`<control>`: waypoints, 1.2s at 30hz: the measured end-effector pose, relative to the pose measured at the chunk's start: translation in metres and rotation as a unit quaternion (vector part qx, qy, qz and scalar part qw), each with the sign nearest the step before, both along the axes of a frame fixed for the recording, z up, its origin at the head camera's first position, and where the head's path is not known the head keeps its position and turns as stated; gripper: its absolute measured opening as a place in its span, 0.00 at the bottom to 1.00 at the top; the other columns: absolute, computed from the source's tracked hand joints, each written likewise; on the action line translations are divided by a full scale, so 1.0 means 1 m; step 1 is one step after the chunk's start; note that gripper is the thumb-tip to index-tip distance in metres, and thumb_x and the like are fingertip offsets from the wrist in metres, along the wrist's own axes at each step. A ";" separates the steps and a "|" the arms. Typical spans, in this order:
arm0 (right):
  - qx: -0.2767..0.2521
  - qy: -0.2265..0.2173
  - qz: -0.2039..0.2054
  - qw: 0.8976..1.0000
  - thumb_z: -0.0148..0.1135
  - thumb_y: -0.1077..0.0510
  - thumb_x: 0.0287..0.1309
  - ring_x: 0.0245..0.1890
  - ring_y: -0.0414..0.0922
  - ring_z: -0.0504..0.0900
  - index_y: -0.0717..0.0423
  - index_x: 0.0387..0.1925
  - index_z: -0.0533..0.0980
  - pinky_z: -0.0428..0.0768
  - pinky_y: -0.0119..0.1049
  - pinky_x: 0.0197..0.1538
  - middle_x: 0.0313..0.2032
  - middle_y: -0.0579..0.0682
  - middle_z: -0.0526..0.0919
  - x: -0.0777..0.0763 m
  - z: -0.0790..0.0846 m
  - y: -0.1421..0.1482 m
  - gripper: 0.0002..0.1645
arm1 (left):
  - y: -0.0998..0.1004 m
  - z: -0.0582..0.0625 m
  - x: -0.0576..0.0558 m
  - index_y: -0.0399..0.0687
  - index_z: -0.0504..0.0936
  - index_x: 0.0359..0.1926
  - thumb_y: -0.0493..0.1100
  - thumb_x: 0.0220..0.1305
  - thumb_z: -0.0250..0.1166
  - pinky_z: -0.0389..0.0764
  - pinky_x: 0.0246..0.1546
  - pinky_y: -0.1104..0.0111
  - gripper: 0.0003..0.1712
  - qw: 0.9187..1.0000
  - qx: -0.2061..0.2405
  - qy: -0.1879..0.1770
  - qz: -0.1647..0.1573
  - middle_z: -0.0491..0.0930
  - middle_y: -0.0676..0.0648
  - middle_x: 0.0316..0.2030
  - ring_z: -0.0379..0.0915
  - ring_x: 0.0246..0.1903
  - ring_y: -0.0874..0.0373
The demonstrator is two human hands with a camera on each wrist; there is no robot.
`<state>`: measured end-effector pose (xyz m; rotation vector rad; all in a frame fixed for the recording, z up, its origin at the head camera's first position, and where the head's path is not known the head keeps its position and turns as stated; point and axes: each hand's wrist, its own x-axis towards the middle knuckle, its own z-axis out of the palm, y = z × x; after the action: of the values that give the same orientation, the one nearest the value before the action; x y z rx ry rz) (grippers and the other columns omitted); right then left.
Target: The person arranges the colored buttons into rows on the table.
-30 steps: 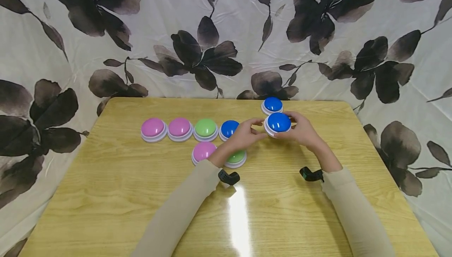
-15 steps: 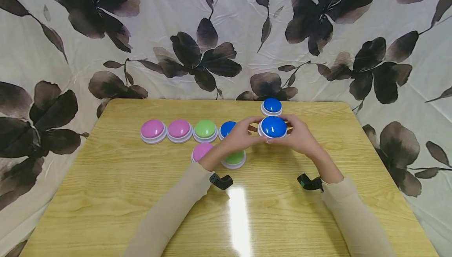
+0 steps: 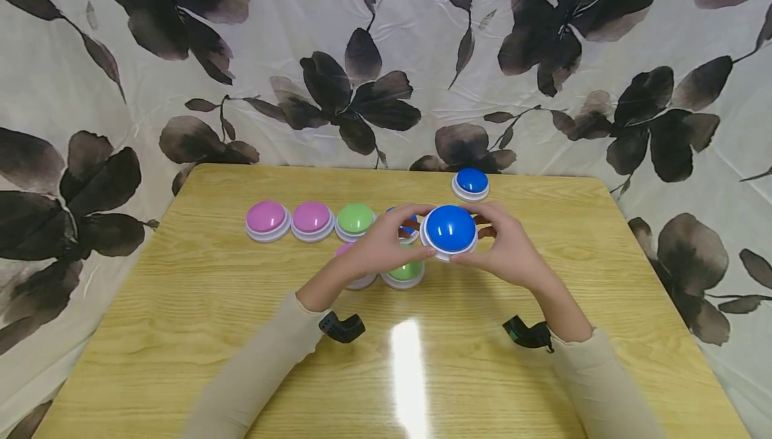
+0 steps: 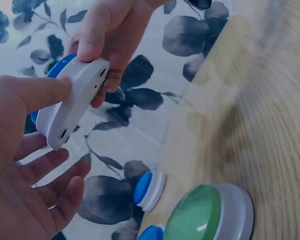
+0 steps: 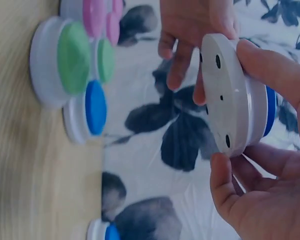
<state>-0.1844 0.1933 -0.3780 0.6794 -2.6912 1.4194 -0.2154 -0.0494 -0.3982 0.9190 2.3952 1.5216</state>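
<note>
A push button with a blue dome (image 3: pixel 450 228) and a white base is held up off the table between both hands. My left hand (image 3: pixel 389 241) grips its left edge, thumb on the near side and fingers beyond. On the opposite edge my right hand (image 3: pixel 505 244) pinches it the same way. Its flat white underside (image 5: pixel 222 95), with several small dark holes, shows in the right wrist view. Below and left of it on the table are a green button (image 3: pixel 405 271) and a pink button (image 3: pixel 362 281), the pink one largely hidden by my left arm.
In a row at the left stand two pink buttons (image 3: pixel 266 216), a green button (image 3: pixel 354 219) and a blue button (image 3: pixel 407 216) partly behind my left hand. Another blue button (image 3: pixel 470 183) sits near the table's back edge. A floral cloth (image 3: pixel 338 104) hangs behind the wooden table (image 3: pixel 181 332).
The held blue button has moved left and nearer the camera, away from the blue one at the back. My left hand, earlier at its side with fingers less closed, now grips it too.
</note>
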 end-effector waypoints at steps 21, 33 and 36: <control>-0.063 0.045 0.047 0.996 0.84 0.50 0.36 0.49 0.42 0.73 0.52 0.60 0.73 0.80 0.46 0.47 0.52 0.44 0.76 0.009 -0.006 -0.083 0.46 | -0.089 0.018 0.038 0.51 0.70 0.66 0.48 0.52 0.77 0.78 0.49 0.53 0.41 0.997 -0.032 0.056 0.040 0.73 0.51 0.58 0.73 0.52 0.53; -0.046 0.036 0.057 0.997 0.84 0.48 0.34 0.48 0.40 0.73 0.54 0.57 0.75 0.78 0.47 0.49 0.47 0.43 0.76 -0.001 -0.017 -0.128 0.46 | -0.127 0.006 0.041 0.45 0.70 0.65 0.50 0.48 0.79 0.76 0.49 0.52 0.45 0.993 -0.063 0.041 0.096 0.74 0.48 0.58 0.72 0.50 0.51; -0.029 0.024 0.054 0.998 0.84 0.46 0.33 0.46 0.41 0.73 0.54 0.57 0.75 0.78 0.46 0.49 0.47 0.44 0.77 -0.004 -0.019 -0.137 0.46 | -0.137 0.000 0.039 0.46 0.71 0.65 0.49 0.49 0.79 0.75 0.49 0.53 0.43 0.992 -0.059 0.034 0.103 0.75 0.47 0.56 0.73 0.50 0.51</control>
<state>-0.1879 0.0562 -0.3974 0.8551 -2.6038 1.4774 -0.1761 -0.1867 -0.3983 0.7291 2.6685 1.4132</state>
